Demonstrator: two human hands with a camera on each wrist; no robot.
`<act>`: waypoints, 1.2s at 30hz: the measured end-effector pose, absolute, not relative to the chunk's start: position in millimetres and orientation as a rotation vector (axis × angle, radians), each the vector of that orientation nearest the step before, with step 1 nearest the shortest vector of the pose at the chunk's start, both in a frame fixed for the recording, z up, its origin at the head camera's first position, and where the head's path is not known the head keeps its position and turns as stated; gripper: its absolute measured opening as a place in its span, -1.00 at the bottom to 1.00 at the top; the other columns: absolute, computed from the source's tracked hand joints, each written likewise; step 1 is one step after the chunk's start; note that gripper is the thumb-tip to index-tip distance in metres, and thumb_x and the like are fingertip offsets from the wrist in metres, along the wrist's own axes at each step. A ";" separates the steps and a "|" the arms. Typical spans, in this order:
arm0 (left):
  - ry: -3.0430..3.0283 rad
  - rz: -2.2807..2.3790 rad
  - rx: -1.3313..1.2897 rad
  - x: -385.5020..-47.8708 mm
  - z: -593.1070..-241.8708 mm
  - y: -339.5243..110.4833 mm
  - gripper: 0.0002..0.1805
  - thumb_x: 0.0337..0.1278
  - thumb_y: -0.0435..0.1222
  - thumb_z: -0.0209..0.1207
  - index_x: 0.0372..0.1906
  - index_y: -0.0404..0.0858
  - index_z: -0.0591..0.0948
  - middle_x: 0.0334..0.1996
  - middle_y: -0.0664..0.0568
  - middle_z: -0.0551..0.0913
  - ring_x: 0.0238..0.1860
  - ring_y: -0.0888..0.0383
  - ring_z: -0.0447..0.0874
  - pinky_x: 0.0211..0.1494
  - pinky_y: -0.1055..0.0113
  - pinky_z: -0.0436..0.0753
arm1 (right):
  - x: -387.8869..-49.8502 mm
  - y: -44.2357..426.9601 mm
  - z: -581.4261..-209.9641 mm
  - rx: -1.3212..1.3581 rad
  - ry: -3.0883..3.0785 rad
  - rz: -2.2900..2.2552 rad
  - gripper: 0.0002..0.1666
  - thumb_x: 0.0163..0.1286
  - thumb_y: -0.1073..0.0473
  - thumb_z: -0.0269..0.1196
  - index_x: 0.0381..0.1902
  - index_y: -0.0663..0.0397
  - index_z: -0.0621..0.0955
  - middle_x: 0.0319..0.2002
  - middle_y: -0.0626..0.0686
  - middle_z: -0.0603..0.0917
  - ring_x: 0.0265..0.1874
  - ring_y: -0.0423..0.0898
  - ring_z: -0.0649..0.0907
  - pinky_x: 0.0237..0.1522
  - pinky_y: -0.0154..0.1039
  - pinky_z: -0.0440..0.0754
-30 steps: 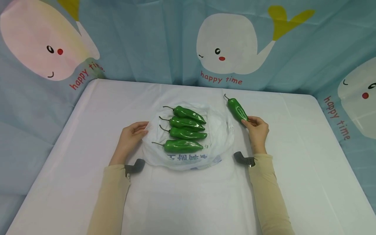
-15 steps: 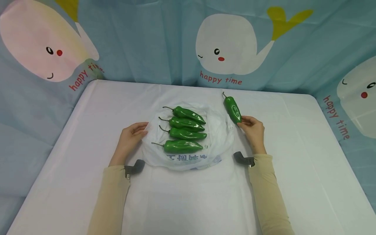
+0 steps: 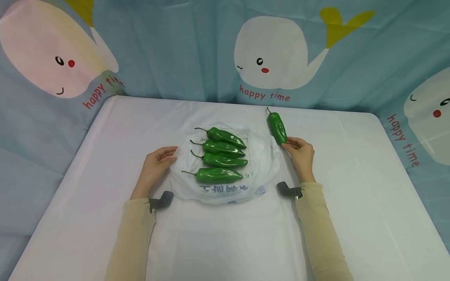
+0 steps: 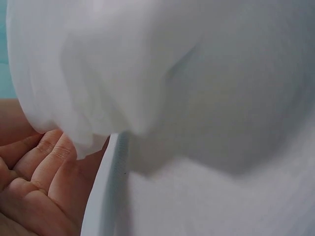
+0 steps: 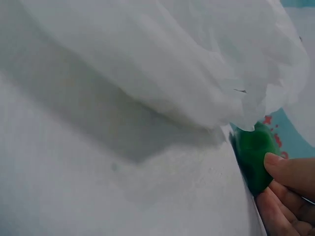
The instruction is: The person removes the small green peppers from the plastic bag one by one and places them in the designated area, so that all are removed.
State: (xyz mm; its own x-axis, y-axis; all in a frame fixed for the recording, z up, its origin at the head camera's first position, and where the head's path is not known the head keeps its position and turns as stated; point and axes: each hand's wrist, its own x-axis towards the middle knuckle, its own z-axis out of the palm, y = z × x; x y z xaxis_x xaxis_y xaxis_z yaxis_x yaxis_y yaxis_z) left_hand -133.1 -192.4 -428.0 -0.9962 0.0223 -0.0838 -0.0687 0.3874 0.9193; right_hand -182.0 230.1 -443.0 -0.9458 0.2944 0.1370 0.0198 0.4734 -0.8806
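Several glossy green peppers (image 3: 224,149) lie in a row on a white plastic bag (image 3: 265,168) in the head view, their stems pointing left. At the bag's left edge, my left hand (image 3: 156,166) pinches the thin plastic. The left wrist view shows the bag's edge (image 4: 88,132) covering some of the fingertips. Right of the bag, my right hand (image 3: 300,156) holds one more green pepper (image 3: 277,127) by its tapered end, with its stem pointing away from me. Thumb and fingers grip that pepper (image 5: 253,152) in the right wrist view, where the bag partly hides it.
A white cloth covers the table (image 3: 225,238). Behind it hangs a blue curtain (image 3: 175,50) with whale prints. Dark wrist cameras (image 3: 290,190) sit at both cuffs. Blue lettering is printed on the bag's near side.
My right hand has carried its pepper a little left and away from me, turning it more upright in the head view. The left hand, the bag and the row of peppers stay put.
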 end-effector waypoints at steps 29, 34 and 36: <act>2.566 1.703 -0.012 -131.7 -430.2 -192.8 -0.59 0.25 -0.35 0.15 0.17 -0.40 0.50 0.06 -0.28 0.57 0.08 -0.05 0.56 -0.02 0.61 0.48 | -187.3 227.8 -446.5 -0.269 -2.293 1.774 -0.63 0.17 0.41 0.34 -0.04 0.41 0.60 -0.17 0.21 0.68 -0.30 -0.27 0.65 -0.16 -0.47 0.59; 2.580 1.724 -0.019 -131.5 -431.0 -191.7 -0.60 0.22 -0.34 0.18 0.14 -0.39 0.53 0.02 -0.29 0.59 0.05 -0.03 0.59 -0.02 0.55 0.52 | -186.7 229.8 -446.9 -0.305 -2.185 1.900 -0.62 0.16 0.45 0.32 -0.04 0.46 0.58 -0.28 -0.02 0.68 -0.30 -0.23 0.66 -0.22 -0.47 0.61; 2.584 1.713 -0.021 -132.3 -431.1 -191.5 -0.60 0.22 -0.34 0.17 0.14 -0.40 0.52 0.03 -0.29 0.59 0.05 -0.03 0.59 -0.03 0.58 0.50 | -186.1 230.1 -445.5 -0.312 -2.154 1.940 -0.61 0.16 0.44 0.32 -0.03 0.49 0.57 -0.30 -0.04 0.68 -0.30 -0.21 0.66 -0.24 -0.46 0.62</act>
